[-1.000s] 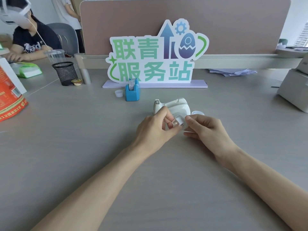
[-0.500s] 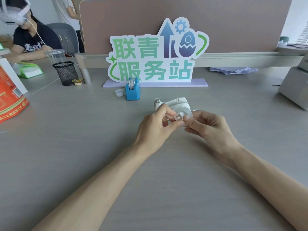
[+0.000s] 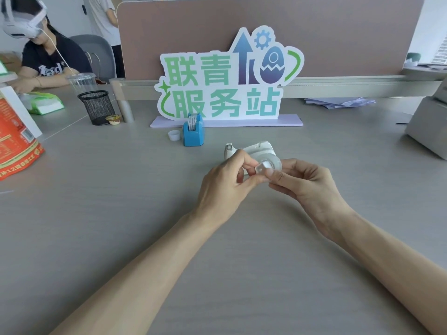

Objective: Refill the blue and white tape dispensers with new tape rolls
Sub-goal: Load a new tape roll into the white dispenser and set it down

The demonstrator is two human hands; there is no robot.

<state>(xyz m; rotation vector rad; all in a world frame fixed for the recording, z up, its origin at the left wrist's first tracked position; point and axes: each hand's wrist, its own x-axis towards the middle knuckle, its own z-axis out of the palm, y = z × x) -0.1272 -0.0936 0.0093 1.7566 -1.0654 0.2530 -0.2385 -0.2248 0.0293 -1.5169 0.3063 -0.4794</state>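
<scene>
A clear tape roll (image 3: 269, 165) with a small translucent hub in its core is held just above the table, between both hands. My left hand (image 3: 225, 182) pinches the hub side with thumb and fingers. My right hand (image 3: 307, 184) grips the roll from the right. Right behind them the white tape dispenser (image 3: 254, 149) stands on the table, partly hidden by my fingers. The blue tape dispenser (image 3: 193, 131) stands farther back left with a roll of tape in it. A small white core (image 3: 174, 135) lies beside it.
A green and white sign (image 3: 229, 78) on a lilac base stands behind the dispensers. A black mesh cup (image 3: 96, 107) and a small tub are at back left, an orange bag (image 3: 14, 139) at the left edge, a grey machine (image 3: 430, 126) at right. A person with a headset sits far left.
Both hands have lifted the roll and hub slightly, up and to the right. My fingers have turned the roll, so its round face shows more.
</scene>
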